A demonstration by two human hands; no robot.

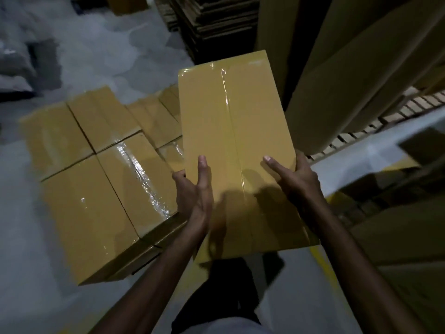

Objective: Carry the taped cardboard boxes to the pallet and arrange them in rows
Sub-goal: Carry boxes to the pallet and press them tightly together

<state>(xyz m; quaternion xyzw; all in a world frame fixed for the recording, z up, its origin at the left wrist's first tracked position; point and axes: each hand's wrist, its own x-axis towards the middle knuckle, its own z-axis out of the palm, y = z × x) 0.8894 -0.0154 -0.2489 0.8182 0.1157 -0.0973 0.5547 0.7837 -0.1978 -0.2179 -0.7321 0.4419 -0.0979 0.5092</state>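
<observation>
While rows of taped brown cardboard boxes (101,169) sit packed together on the left, the left grip (192,191) clamps the near left edge of a tan tape-sealed cardboard box (236,131) held in the air. The right grip (296,179) clamps its right edge, thumbs on top, forearms outstretched.

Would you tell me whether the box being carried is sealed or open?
Sealed: clear tape runs along the closed top seam of the carried box.

The left hand (192,191), right hand (297,180) and 2 forearms (154,268) are bare; the trousers (231,285) are dark.
</observation>
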